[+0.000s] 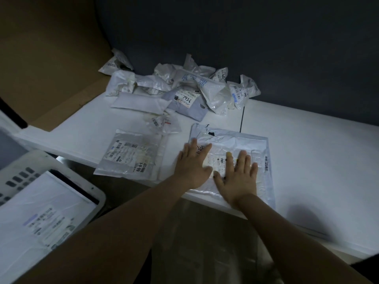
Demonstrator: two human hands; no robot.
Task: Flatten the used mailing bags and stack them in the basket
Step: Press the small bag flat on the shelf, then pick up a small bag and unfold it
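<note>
A large white mailing bag (254,141) lies flat at the table's front edge. Both my hands press on it with straight, spread fingers: my left hand (191,166) on its left part, my right hand (238,177) over its printed label. A second flattened bag (131,154) with a label lies to the left, its corner hanging over the table edge. A heap of crumpled mailing bags (180,89) sits at the back of the table. The white basket (94,193) stands low at the left, with a flat bag (41,214) inside it.
A white table (317,160) carries everything; a dark wall rises behind it. A brown cardboard sheet (51,58) leans at the back left. A small clear wrapper with a barcode (162,124) lies between the heap and the flat bags. Dark floor shows below the table edge.
</note>
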